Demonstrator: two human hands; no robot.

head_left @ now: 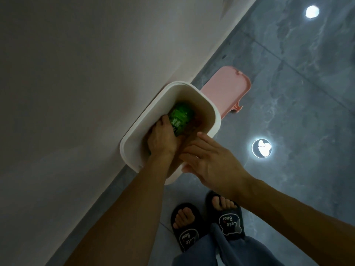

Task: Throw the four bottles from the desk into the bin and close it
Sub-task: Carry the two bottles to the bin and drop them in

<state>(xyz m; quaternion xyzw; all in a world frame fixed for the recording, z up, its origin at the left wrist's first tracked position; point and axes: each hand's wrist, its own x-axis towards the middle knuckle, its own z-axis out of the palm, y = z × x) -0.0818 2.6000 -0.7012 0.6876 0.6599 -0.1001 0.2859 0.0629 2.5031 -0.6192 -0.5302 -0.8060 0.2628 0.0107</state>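
Note:
A white bin (209, 109) stands open on the floor against the wall, seen from above. Its pink lid (225, 89) lies on the floor just behind it. My left hand (163, 140) reaches down inside the bin and grips a green bottle (180, 119) that lies deep in it. Some darker items show beside the bottle in the bin's shadow; I cannot tell what they are. My right hand (208, 160) hovers over the bin's near rim with its fingers spread and nothing in it.
A pale wall (86, 83) fills the left side, meeting the glossy grey tiled floor (288, 83) along a diagonal line. My feet in black slippers (207, 223) stand just in front of the bin. Ceiling lights reflect on the tiles.

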